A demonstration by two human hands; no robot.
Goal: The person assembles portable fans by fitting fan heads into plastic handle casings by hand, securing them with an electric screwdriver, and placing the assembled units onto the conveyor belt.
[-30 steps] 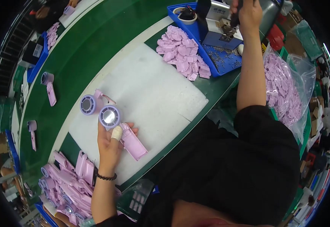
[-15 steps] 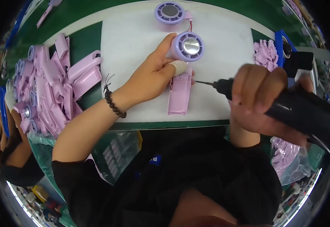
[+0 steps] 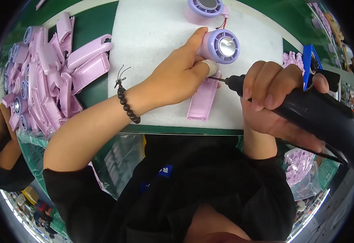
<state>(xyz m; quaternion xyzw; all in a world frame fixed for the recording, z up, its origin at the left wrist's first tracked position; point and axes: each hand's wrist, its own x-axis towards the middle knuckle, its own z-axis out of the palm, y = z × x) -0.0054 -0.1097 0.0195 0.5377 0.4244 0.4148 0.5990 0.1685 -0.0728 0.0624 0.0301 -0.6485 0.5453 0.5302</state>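
So, at the far left we have a neighbour's arm (image 3: 6,156) at the edge of view, then a heap of pink shells (image 3: 49,60) on the green bench (image 3: 96,89), probably set there to sit within easy reach. Moving right, we come onto the white mat (image 3: 144,44), likely laid down to spare the plastic from scratches. Over it the left hand (image 3: 177,77) is wrapped round a handheld fan (image 3: 224,47), round head pointing away from the body, handle (image 3: 202,101) towards it; the bandaged thumb (image 3: 212,69) lies just below the head, seemingly to steady it. Just beyond, we spot a second fan (image 3: 204,12) with red wires (image 3: 225,23), apparently parked out of the way. Now the screwdriver (image 3: 319,115): the right hand (image 3: 274,91) clasps its dark body, angled so the thin bit (image 3: 219,79) comes in from the right, and whether it touches the fan we cannot tell. Farther right, small pink pieces (image 3: 293,59) lie beside a blue tray (image 3: 307,75); lower down, we see a clear bag (image 3: 308,186) of pink parts.
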